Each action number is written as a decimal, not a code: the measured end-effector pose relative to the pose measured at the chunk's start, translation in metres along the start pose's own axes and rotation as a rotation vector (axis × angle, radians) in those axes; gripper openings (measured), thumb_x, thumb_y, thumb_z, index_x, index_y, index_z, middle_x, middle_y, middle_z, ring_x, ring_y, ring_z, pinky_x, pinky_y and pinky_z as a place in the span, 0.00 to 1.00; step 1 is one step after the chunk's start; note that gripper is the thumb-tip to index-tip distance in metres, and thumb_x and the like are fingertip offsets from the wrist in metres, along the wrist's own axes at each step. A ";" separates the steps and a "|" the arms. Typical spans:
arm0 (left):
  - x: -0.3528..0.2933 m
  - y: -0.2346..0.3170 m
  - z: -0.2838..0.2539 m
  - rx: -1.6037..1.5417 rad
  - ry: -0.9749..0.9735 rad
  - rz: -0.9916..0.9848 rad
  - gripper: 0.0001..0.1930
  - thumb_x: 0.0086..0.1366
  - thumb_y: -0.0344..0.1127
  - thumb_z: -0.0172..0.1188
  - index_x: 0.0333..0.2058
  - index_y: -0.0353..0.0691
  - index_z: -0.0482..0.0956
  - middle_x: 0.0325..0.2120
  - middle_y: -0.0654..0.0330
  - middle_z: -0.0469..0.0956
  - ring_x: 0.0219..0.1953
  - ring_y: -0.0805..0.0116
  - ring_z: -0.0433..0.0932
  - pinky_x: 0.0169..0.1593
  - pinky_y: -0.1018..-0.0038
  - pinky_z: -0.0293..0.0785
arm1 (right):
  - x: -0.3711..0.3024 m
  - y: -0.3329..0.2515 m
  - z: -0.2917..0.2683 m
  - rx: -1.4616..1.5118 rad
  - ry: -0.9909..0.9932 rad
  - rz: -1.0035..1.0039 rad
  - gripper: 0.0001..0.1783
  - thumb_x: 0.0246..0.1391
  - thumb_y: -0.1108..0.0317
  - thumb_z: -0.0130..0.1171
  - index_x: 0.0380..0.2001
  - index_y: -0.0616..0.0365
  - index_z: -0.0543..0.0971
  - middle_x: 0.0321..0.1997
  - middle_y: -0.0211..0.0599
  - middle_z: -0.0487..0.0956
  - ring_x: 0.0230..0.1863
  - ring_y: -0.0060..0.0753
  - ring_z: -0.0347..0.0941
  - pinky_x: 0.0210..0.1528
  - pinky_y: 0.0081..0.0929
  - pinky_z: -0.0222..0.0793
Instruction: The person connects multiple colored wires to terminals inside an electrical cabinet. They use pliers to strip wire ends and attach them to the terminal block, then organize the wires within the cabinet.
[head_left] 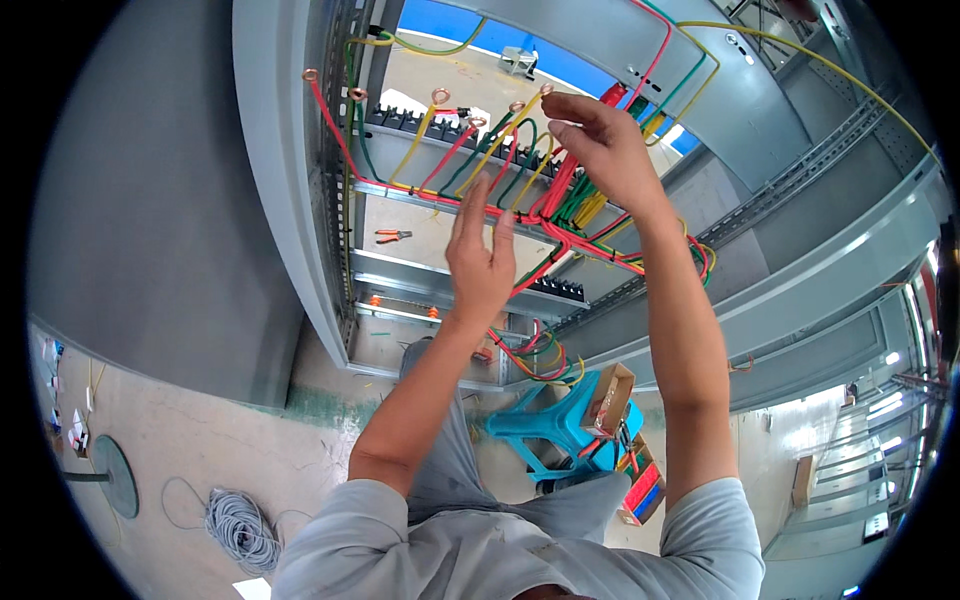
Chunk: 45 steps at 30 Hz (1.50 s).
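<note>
My left hand (pixel 481 262) is raised in front of a bundle of red, green and yellow wires, its fingers stretched upward and the thumb apart. My right hand (pixel 618 150) reaches in higher up, fingers curved and thumb apart from them. Its fingertips are beside the copper ring terminal (pixel 546 90) of a yellow wire; whether they touch it I cannot tell. More wires with ring terminals fan upward to the left, among them a red wire (pixel 334 125) and a yellow wire (pixel 415 147). Behind them runs a row of black terminal blocks (pixel 410 122).
A grey metal cabinet frame (pixel 285 150) surrounds the wiring. Orange-handled pliers (pixel 392 236) lie beyond the crossbar. Below stands a blue stool (pixel 545 418) with an open cardboard box (pixel 610 400) and tools. Coiled grey cable (pixel 242 530) lies on the floor at lower left.
</note>
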<state>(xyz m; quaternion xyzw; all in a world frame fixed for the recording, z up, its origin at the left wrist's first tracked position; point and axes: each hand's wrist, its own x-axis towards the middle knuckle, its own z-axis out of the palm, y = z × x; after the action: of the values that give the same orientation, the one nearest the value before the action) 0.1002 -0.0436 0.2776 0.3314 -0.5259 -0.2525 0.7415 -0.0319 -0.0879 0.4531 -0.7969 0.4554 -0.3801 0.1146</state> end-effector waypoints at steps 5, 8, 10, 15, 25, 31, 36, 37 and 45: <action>0.004 0.008 -0.013 0.029 0.062 0.110 0.24 0.74 0.31 0.55 0.65 0.28 0.68 0.64 0.43 0.72 0.68 0.52 0.69 0.69 0.63 0.63 | -0.006 -0.033 0.016 0.009 0.130 -0.195 0.17 0.63 0.67 0.65 0.53 0.63 0.83 0.50 0.39 0.85 0.49 0.28 0.80 0.53 0.27 0.75; 0.012 0.014 -0.005 0.018 0.013 0.004 0.24 0.76 0.31 0.53 0.66 0.28 0.67 0.66 0.43 0.70 0.70 0.54 0.67 0.69 0.64 0.62 | -0.001 -0.028 0.034 0.135 0.155 -0.173 0.16 0.67 0.64 0.61 0.49 0.65 0.84 0.44 0.36 0.85 0.45 0.22 0.78 0.50 0.23 0.73; 0.023 0.010 -0.003 -0.083 0.028 -0.043 0.24 0.76 0.32 0.54 0.66 0.27 0.67 0.64 0.44 0.72 0.68 0.57 0.70 0.68 0.67 0.63 | 0.006 -0.022 0.041 0.202 0.182 -0.103 0.17 0.67 0.61 0.61 0.46 0.66 0.84 0.40 0.37 0.86 0.42 0.22 0.80 0.47 0.22 0.74; 0.049 0.008 0.001 -0.316 0.026 -0.234 0.20 0.76 0.35 0.57 0.61 0.29 0.75 0.54 0.51 0.80 0.55 0.68 0.77 0.60 0.73 0.70 | 0.032 -0.004 0.047 0.268 0.214 -0.043 0.19 0.66 0.59 0.61 0.46 0.67 0.82 0.35 0.38 0.86 0.37 0.20 0.78 0.40 0.22 0.72; 0.070 -0.003 0.028 -0.378 0.168 -0.289 0.15 0.75 0.31 0.56 0.54 0.29 0.81 0.39 0.54 0.86 0.42 0.72 0.82 0.49 0.74 0.76 | 0.061 0.007 0.077 -0.439 0.471 -0.242 0.13 0.60 0.65 0.61 0.42 0.65 0.83 0.30 0.54 0.83 0.32 0.55 0.82 0.36 0.40 0.79; 0.072 -0.006 0.034 -0.350 0.150 -0.250 0.15 0.76 0.31 0.54 0.55 0.29 0.80 0.42 0.57 0.85 0.45 0.75 0.79 0.51 0.76 0.74 | 0.080 -0.008 0.054 -0.806 0.018 -0.095 0.16 0.54 0.58 0.59 0.33 0.60 0.86 0.28 0.52 0.83 0.33 0.58 0.81 0.41 0.47 0.79; 0.067 0.002 0.037 -0.291 0.110 -0.223 0.15 0.76 0.32 0.55 0.55 0.29 0.80 0.44 0.56 0.84 0.46 0.74 0.79 0.52 0.75 0.74 | 0.102 -0.010 0.051 -0.903 -0.296 -0.003 0.17 0.48 0.60 0.59 0.29 0.65 0.85 0.32 0.56 0.83 0.37 0.60 0.81 0.42 0.48 0.77; 0.067 -0.001 0.037 -0.307 0.120 -0.210 0.15 0.76 0.32 0.55 0.55 0.29 0.80 0.44 0.56 0.84 0.46 0.74 0.79 0.52 0.75 0.74 | 0.107 -0.013 0.053 -0.886 -0.356 -0.008 0.17 0.47 0.61 0.58 0.29 0.66 0.84 0.32 0.57 0.83 0.38 0.60 0.81 0.42 0.48 0.77; 0.065 -0.013 0.037 -0.356 0.129 -0.176 0.14 0.76 0.33 0.56 0.53 0.30 0.81 0.45 0.57 0.83 0.46 0.75 0.78 0.52 0.77 0.73 | 0.120 -0.034 0.079 -0.992 -0.735 0.191 0.20 0.51 0.63 0.58 0.45 0.59 0.86 0.49 0.51 0.85 0.50 0.54 0.82 0.52 0.41 0.77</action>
<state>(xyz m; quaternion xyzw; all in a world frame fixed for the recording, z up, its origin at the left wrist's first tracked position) 0.0859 -0.1071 0.3161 0.2555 -0.3933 -0.3836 0.7956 0.0813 -0.1786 0.4774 -0.7896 0.5778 0.1877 -0.0862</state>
